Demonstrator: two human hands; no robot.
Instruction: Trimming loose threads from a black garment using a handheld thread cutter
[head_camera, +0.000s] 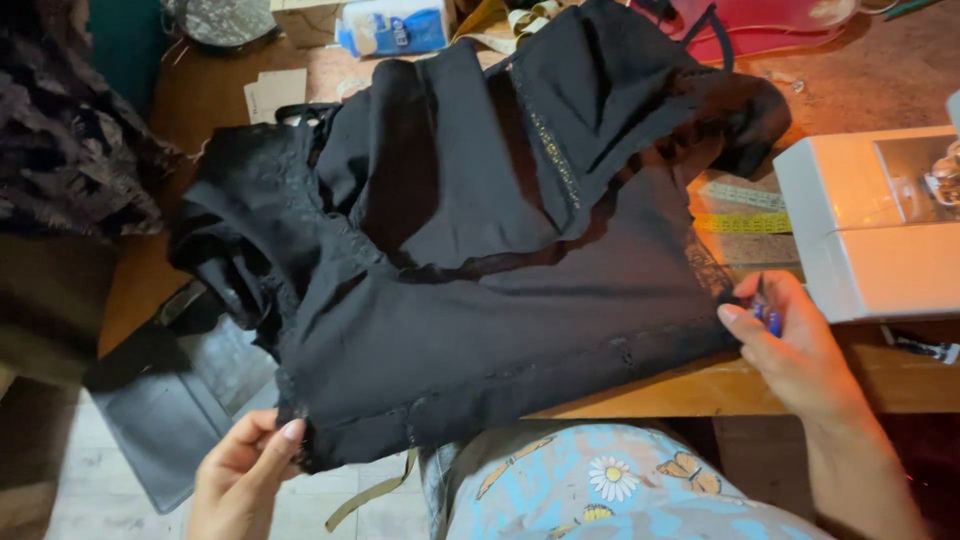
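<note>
A black garment (480, 270) with lace trim lies spread over the wooden table (690, 395), its lower hem hanging off the near edge. My left hand (240, 475) pinches the hem at its lower left corner, below the table edge. My right hand (790, 345) grips the hem's right corner on the table and also holds a small blue tool (768, 318) between the fingers. My lap in a light blue flowered cloth (600, 485) shows beneath the garment.
A white sewing machine (870, 230) stands at the right. A yellow measuring tape (745, 222) lies beside it. Red cloth (760, 30) and a blue and white packet (395, 28) sit at the back. Dark patterned fabric (60, 130) hangs at the left.
</note>
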